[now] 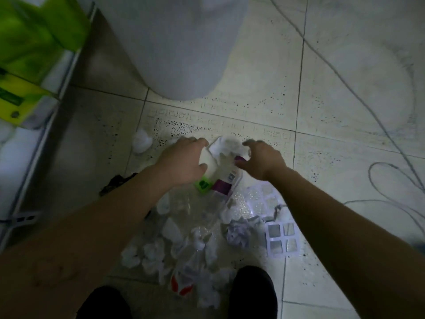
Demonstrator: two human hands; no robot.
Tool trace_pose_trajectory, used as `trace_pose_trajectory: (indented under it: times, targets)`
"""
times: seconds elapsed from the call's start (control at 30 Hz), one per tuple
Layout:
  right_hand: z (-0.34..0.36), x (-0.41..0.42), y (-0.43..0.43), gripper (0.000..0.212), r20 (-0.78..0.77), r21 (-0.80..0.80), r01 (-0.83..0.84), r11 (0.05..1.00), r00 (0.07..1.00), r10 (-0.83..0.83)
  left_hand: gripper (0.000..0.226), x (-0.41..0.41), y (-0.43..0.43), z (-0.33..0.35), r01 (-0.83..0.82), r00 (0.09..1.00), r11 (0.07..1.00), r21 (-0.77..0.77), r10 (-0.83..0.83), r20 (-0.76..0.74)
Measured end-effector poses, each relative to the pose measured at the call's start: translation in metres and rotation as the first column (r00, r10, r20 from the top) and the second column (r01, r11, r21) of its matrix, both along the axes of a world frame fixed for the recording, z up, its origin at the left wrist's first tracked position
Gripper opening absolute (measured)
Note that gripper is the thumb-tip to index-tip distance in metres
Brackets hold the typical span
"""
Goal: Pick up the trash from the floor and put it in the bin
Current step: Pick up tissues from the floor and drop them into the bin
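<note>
A pile of trash lies on the tiled floor in front of me: crumpled white tissues [147,252], clear plastic wrap [195,210], and a clear bottle with a purple label [226,180]. My left hand [184,162] is closed around a white container with a green cap [203,184]. My right hand [261,160] has its fingers curled over a crumpled white tissue [227,146] at the bottle's far end. The white bin [174,42] stands upright on the floor just beyond the pile.
One stray tissue ball [141,141] lies left of my hands. A white plastic grid tray [281,240] sits at the right of the pile. Grey cables [391,180] loop across the floor on the right. Green packages [30,54] stand on a shelf at left. My dark shoes [251,293] are below.
</note>
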State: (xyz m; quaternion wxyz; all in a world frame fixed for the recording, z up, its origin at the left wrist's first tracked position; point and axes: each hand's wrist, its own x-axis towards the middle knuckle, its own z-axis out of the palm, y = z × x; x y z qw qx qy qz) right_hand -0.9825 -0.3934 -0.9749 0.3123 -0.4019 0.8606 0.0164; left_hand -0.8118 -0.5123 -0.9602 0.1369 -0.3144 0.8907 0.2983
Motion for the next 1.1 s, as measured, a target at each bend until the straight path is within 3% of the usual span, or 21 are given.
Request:
trace_pose_trajectory:
  times: [0.23, 0.37, 0.47, 0.57, 0.67, 0.87, 1.0, 1.1]
  targets:
    - [-0.061, -0.037, -0.014, 0.056, -0.099, -0.051, 0.027, 0.998, 0.995, -0.032, 0.058, -0.049, -0.001, -0.078, 0.162, 0.977, 0.973, -0.163, -0.182, -0.115]
    - [-0.075, -0.040, -0.004, 0.053, -0.098, -0.048, 0.084, 0.995, 0.991, -0.089, 0.069, -0.070, 0.021, -0.098, 0.267, 0.964, 0.934, -0.237, -0.262, 0.052]
    - [-0.074, -0.039, 0.013, 0.050, -0.095, -0.040, 0.145, 0.989, 0.984, -0.148, 0.054, -0.069, 0.023, -0.103, 0.278, 0.958, 0.914, -0.297, -0.241, 0.155]
    - [-0.075, -0.036, 0.031, 0.049, -0.113, -0.017, 0.191, 0.982, 0.975, -0.191, 0.038, -0.060, 0.010, -0.104, 0.268, 0.961, 0.896, -0.354, -0.223, 0.164]
    - [-0.083, -0.031, 0.036, 0.045, -0.107, -0.034, 0.190, 0.981, 0.975, -0.192, 0.033, -0.050, -0.003, -0.102, 0.251, 0.968, 0.904, -0.346, -0.229, 0.105]
    - [-0.092, -0.020, 0.030, 0.059, -0.157, -0.096, 0.123, 0.988, 0.978, -0.137, 0.027, -0.044, -0.021, -0.071, 0.084, 0.963, 0.980, -0.178, -0.126, -0.239]
    - [-0.099, -0.015, 0.025, 0.054, -0.205, 0.013, 0.018, 1.000, 0.979, -0.015, 0.021, -0.030, -0.016, -0.058, 0.056, 0.961, 0.995, -0.084, -0.077, -0.265]
    - [-0.107, -0.014, 0.025, 0.044, -0.260, 0.009, 0.050, 0.999, 0.965, -0.046, 0.016, -0.023, -0.012, -0.046, 0.108, 0.954, 0.991, -0.072, -0.124, -0.273]
